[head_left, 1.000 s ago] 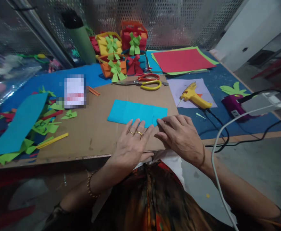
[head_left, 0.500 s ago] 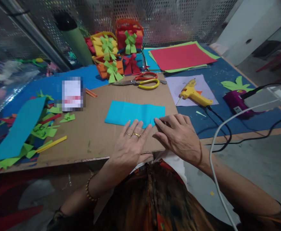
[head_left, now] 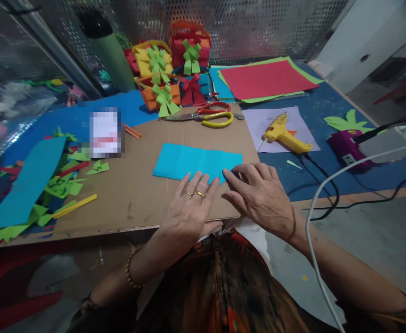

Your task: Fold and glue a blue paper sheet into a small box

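A folded strip of bright blue paper lies on the brown cardboard sheet, with faint creases across it. My left hand rests flat at its front edge, fingers stretched over the paper, two rings showing. At the paper's right front corner, my right hand presses down with its index fingertip. The thumb of that hand is apart from the index finger, and its other fingers are bent. Beyond the paper lie scissors with one red and one yellow handle.
A yellow glue gun lies on lilac paper at right, near a purple device with cables. Small paper baskets with bows stand behind, beside coloured sheets. Green scraps and a blue strip lie left. A white cable hangs by my right arm.
The camera view has shifted slightly. Both hands keep nearly the same place on the blue paper, and its upper surface looks a little flatter near the right end.
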`<state>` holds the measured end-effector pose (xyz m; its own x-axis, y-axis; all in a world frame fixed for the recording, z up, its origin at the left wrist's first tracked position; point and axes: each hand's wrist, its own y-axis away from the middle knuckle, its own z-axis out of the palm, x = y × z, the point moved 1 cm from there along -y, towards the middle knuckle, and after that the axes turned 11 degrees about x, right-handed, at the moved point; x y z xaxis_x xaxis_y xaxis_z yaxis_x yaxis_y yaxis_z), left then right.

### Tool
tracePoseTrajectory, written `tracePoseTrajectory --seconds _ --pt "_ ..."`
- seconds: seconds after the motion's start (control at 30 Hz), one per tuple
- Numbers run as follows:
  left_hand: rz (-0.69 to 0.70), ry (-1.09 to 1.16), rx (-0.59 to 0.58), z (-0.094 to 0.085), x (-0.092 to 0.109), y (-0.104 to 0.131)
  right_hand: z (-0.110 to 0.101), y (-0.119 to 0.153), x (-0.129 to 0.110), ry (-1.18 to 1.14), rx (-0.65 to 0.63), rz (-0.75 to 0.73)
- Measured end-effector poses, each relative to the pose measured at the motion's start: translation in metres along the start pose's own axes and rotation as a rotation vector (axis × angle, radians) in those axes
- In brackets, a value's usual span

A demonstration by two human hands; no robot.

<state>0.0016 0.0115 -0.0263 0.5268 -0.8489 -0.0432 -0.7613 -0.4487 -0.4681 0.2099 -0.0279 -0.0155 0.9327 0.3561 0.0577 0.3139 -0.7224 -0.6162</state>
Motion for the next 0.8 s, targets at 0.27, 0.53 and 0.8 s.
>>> tracePoseTrajectory --seconds 0.27,0.53,0.8 --pt "0.024 -0.017 0.006 -0.0002 0.0003 -0.0013 0.0011 0.0004 0.0005 -0.002 -0.017 -0.001" --pt "0.000 -0.003 -0.012 -0.0008 0.0010 -0.0008 0.0014 0.0008 0.0001 0.000 -0.026 -0.006" --pt "0.007 -0.026 0.000 -0.0005 0.0023 -0.0013 0.0013 -0.0004 0.0007 0.001 -0.035 -0.017"
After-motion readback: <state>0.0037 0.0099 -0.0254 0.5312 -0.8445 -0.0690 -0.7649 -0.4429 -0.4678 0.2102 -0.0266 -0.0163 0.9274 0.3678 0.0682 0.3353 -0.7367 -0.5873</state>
